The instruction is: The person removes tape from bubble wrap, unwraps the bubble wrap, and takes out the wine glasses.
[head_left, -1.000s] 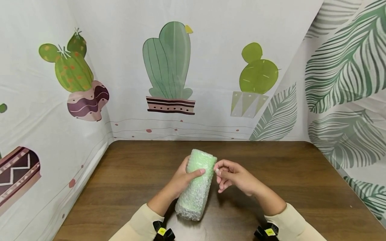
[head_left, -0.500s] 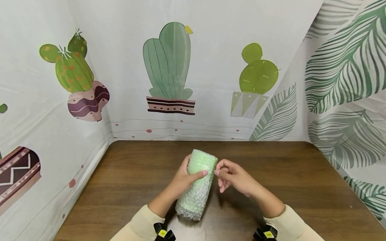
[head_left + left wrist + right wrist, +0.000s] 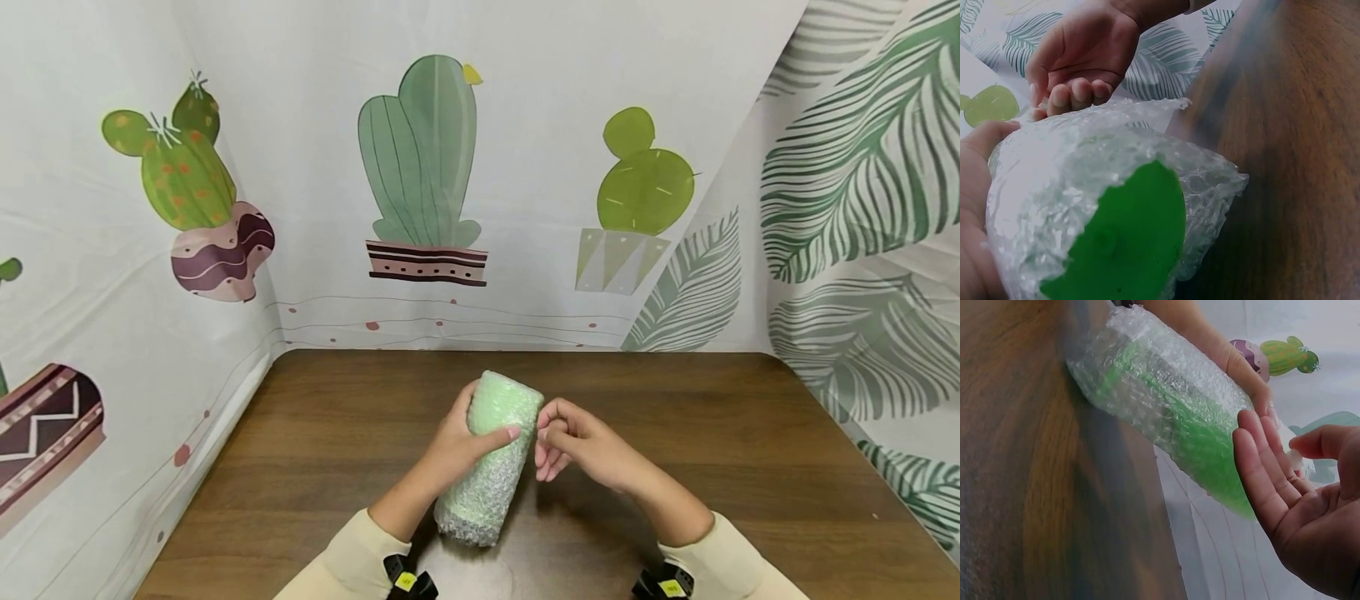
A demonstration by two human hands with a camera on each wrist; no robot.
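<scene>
A green cylindrical object (image 3: 491,479) wrapped in clear bubble wrap leans with its far end to the right. My left hand (image 3: 456,442) grips its upper left side, thumb across the front. The left wrist view shows its round green end (image 3: 1132,237) bare, with loose bubble wrap (image 3: 1213,194) sticking out around it. Beside the upper right edge of the bundle is my right hand (image 3: 588,440), its thumb and index finger pinching a small whitish, translucent piece (image 3: 1296,459). Its other fingers extend loosely near the wrap. What this piece is, I cannot tell.
The bundle is over a brown wooden table (image 3: 337,417). Behind the table hangs a white cloth (image 3: 532,167) printed with cacti, and leaf-patterned cloth (image 3: 862,208) covers the right side. Black wrist devices (image 3: 408,579) sit at both cream sleeves.
The bundle and my left hand have shifted very slightly. My right hand stays by the bundle's right edge, its fingers moving only a little.
</scene>
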